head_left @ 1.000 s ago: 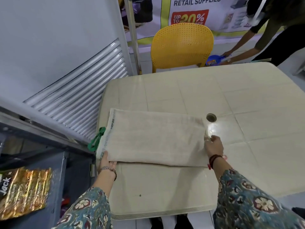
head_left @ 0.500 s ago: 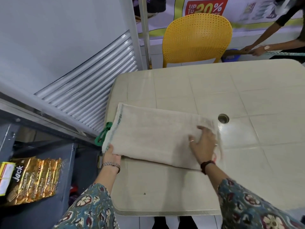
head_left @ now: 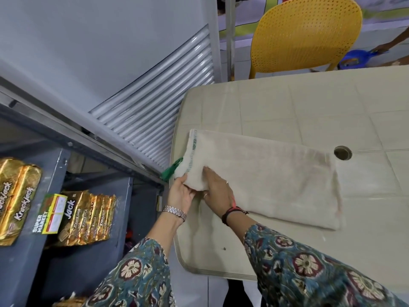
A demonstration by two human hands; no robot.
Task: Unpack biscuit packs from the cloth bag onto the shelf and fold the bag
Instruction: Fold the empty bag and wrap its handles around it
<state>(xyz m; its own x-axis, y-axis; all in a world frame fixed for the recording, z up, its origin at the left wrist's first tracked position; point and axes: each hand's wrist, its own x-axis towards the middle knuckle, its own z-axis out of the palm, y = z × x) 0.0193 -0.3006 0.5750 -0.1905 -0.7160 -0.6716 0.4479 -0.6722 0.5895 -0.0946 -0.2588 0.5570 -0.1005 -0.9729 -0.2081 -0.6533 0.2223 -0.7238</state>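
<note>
The cream cloth bag [head_left: 270, 173] lies folded flat on the beige plastic table [head_left: 309, 107], its green handle [head_left: 171, 170] hanging over the left edge. My left hand [head_left: 182, 192] grips the bag's near-left corner from below. My right hand [head_left: 215, 188] lies on top of the same corner, fingers pressing the cloth. Gold biscuit packs [head_left: 86, 217] stand on the grey shelf [head_left: 55, 165] at the left, with more gold packs [head_left: 15, 196] at the far left edge.
A yellow perforated chair [head_left: 307, 34] stands behind the table. The table has a round hole [head_left: 342, 152] near the bag's far end. A white louvred panel [head_left: 155, 120] sits between shelf and table. Another person's hand [head_left: 380, 47] holds a blue object at the top right.
My right hand has moved from the bag's right end across to its near-left corner, beside my left hand. The view has swung left, showing more of the shelf.
</note>
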